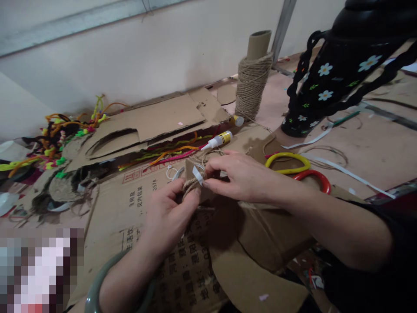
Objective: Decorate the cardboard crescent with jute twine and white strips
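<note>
Gripping wound twine (190,186) with closed left hand (167,206), pinching a white strip (197,174) with right hand (235,176), and having a small bottle (222,139) just beyond right fingers (215,164)

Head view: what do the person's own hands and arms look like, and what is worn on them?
The left hand and right hand are ungloved. A smooth grey-green bangle circles the left forearm; a black sleeve leaves the right forearm bare.
</note>
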`<action>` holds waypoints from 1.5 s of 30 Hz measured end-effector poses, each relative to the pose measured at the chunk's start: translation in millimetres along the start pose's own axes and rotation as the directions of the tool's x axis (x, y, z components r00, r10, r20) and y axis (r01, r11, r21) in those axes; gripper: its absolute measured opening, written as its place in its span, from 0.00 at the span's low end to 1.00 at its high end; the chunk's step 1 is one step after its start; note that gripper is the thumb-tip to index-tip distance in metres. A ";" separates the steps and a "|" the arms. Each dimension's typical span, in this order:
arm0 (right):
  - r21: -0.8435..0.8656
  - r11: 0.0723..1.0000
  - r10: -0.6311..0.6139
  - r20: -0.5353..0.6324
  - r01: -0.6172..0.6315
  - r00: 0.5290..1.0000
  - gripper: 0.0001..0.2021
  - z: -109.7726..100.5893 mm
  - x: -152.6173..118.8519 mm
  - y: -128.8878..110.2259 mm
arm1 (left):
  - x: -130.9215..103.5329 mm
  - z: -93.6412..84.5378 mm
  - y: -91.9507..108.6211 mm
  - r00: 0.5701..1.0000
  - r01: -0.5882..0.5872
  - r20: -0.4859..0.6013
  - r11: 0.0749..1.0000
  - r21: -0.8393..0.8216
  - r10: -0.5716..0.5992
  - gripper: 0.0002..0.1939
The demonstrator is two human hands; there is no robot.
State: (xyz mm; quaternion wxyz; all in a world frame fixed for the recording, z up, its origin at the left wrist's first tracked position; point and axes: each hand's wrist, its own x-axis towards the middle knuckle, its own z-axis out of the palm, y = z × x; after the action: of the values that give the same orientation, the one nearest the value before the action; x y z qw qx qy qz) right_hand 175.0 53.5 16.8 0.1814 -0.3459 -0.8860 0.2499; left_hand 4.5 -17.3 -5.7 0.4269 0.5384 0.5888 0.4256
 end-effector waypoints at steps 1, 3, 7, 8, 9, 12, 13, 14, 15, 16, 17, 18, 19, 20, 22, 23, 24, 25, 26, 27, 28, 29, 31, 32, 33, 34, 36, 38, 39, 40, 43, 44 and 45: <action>-0.001 1.000 -0.002 0.002 0.002 1.000 0.08 0.1 -0.1 0.2 | -0.1 -0.2 -0.3 1.000 0.000 -0.001 1.000 0.006 0.000 0.10; -0.005 1.000 -0.010 0.006 0.010 1.000 0.08 0.1 0.0 0.7 | -0.2 -0.5 -0.8 1.000 0.002 0.001 1.000 0.016 -0.002 0.10; -0.011 1.000 -0.011 0.009 0.011 1.000 0.09 -0.4 0.2 1.3 | -1.1 -1.1 -1.6 1.000 0.007 0.012 1.000 0.022 -0.008 0.11; -0.010 1.000 -0.010 0.011 0.010 1.000 0.09 -0.6 0.1 1.3 | -1.3 -1.1 -1.6 1.000 0.006 0.013 1.000 0.023 -0.006 0.11; -0.009 1.000 -0.010 0.013 0.010 1.000 0.09 -0.6 -0.1 1.3 | -1.5 -1.0 -1.6 1.000 0.006 0.013 1.000 0.025 -0.006 0.11; -0.018 1.000 -0.009 0.018 0.009 1.000 0.09 -0.2 -0.5 1.4 | -1.4 -0.2 -1.0 1.000 0.009 0.015 1.000 0.025 -0.009 0.11; -0.023 1.000 -0.014 0.018 0.014 1.000 0.09 0.2 -0.6 1.5 | -1.2 0.1 -0.8 1.000 0.010 0.014 1.000 0.023 -0.010 0.10; -0.028 0.999 -0.022 0.015 0.023 1.000 0.09 0.6 -0.6 1.5 | -0.9 0.4 -0.7 1.000 0.012 0.012 1.000 0.020 -0.012 0.10; -0.032 0.999 -0.034 0.010 0.035 0.999 0.08 0.9 -0.6 1.5 | -0.5 0.6 -0.7 1.000 0.014 0.010 1.000 0.016 -0.015 0.10; -0.036 0.998 -0.049 0.007 0.049 0.999 0.08 1.1 -0.6 1.6 | 0.0 0.7 -0.9 1.000 0.016 0.009 1.000 0.010 -0.016 0.10; -0.040 0.997 -0.062 0.005 0.062 0.998 0.08 1.1 -0.6 1.7 | 0.6 0.7 -1.3 1.000 0.020 0.014 1.000 0.002 -0.020 0.10; -0.045 0.997 -0.069 0.007 0.069 0.998 0.08 0.9 -0.7 1.9 | 1.3 0.5 -1.8 0.999 0.025 0.021 1.000 -0.007 -0.025 0.10; -0.048 0.996 -0.073 0.013 0.074 0.997 0.08 0.4 -0.8 2.3 | 2.0 0.2 -2.3 0.999 0.030 0.027 0.999 -0.018 -0.029 0.09; -0.050 0.996 -0.078 0.023 0.079 0.997 0.08 -0.4 -1.0 2.7 | 2.8 -0.1 -2.8 0.999 0.036 0.033 0.999 -0.030 -0.035 0.09; -0.045 0.995 -0.089 0.049 0.091 0.995 0.07 -2.4 -1.6 3.8 | 4.1 -0.7 -3.0 0.998 0.048 0.042 0.997 -0.060 -0.046 0.07; -0.041 0.994 -0.095 0.060 0.098 0.994 0.07 -3.4 -1.8 4.2 | 4.7 -0.9 -2.7 0.998 0.053 0.045 0.996 -0.073 -0.049 0.07; -0.036 0.994 -0.101 0.070 0.103 0.992 0.07 -4.2 -1.9 4.4 | 5.1 -1.0 -2.2 0.998 0.057 0.045 0.995 -0.085 -0.053 0.06; -0.032 0.994 -0.102 0.077 0.105 0.992 0.07 -4.8 -1.8 4.4 | 5.5 -0.8 -1.5 0.997 0.062 0.045 0.993 -0.096 -0.058 0.06; -0.028 0.995 -0.098 0.085 0.101 0.992 0.08 -5.0 -1.6 4.2 | 5.7 -0.5 -0.8 0.997 0.069 0.044 0.992 -0.102 -0.065 0.06; -0.026 0.995 -0.089 0.088 0.091 0.992 0.08 -4.8 -1.1 3.8 | 5.9 0.0 0.0 0.997 0.075 0.039 0.992 -0.104 -0.071 0.05; -0.026 0.996 -0.078 0.089 0.080 0.993 0.09 -4.2 -0.6 3.3 | 5.9 0.6 0.8 0.997 0.079 0.033 0.992 -0.102 -0.076 0.05; -0.029 0.997 -0.068 0.084 0.071 0.994 0.10 -3.1 0.0 2.8 | 5.9 1.2 1.5 0.996 0.083 0.028 0.992 -0.098 -0.081 0.05; -0.039 0.998 -0.054 0.070 0.057 0.996 0.11 -0.4 1.1 2.1 | 5.7 2.4 2.6 0.996 0.090 0.021 0.993 -0.083 -0.088 0.05; -0.044 0.998 -0.052 0.064 0.055 0.997 0.11 0.9 1.4 2.0 | 5.5 2.8 3.0 0.996 0.092 0.017 0.993 -0.075 -0.091 0.05; -0.047 0.997 -0.053 0.061 0.056 0.997 0.11 2.1 1.6 2.0 | 5.2 3.1 3.2 0.996 0.093 0.015 0.993 -0.071 -0.092 0.06; -0.046 0.997 -0.055 0.058 0.057 0.997 0.10 3.0 1.8 2.2 | 5.0 3.2 3.2 0.996 0.092 0.014 0.993 -0.070 -0.091 0.07; -0.041 0.997 -0.057 0.056 0.060 0.997 0.10 3.6 1.8 2.6 | 4.8 3.0 2.4 0.996 0.086 0.020 0.993 -0.080 -0.085 0.08; -0.038 0.997 -0.059 0.052 0.061 0.997 0.10 3.0 1.7 3.0 | 4.9 2.6 1.2 0.997 0.077 0.028 0.993 -0.094 -0.075 0.08; -0.036 0.998 -0.059 0.050 0.061 0.997 0.10 2.5 1.6 3.1 | 5.2 2.3 0.6 0.997 0.073 0.027 0.993 -0.096 -0.071 0.08; -0.036 0.998 -0.059 0.048 0.061 0.997 0.10 2.2 1.5 3.2 | 5.6 1.8 0.2 0.997 0.071 0.027 0.993 -0.097 -0.069 0.07; -0.051 0.996 -0.077 0.042 0.079 0.996 0.08 2.6 0.5 3.2 | 7.7 -0.4 0.2 0.996 0.085 0.037 0.990 -0.112 -0.081 0.09; -0.060 0.994 -0.090 0.040 0.093 0.995 0.07 3.3 -0.1 2.9 | 8.5 -1.4 0.6 0.996 0.090 0.035 0.989 -0.120 -0.086 0.10; -0.070 0.991 -0.107 0.038 0.110 0.993 0.07 4.2 -0.8 2.5 | 9.3 -2.5 1.2 0.996 0.089 0.025 0.987 -0.131 -0.086 0.11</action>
State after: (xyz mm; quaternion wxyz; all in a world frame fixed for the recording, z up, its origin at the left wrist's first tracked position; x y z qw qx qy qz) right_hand 174.8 53.2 11.9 0.1668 -0.2991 -0.9149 0.2135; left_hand 1.9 -8.0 -4.3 0.4857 0.4868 0.5780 0.4393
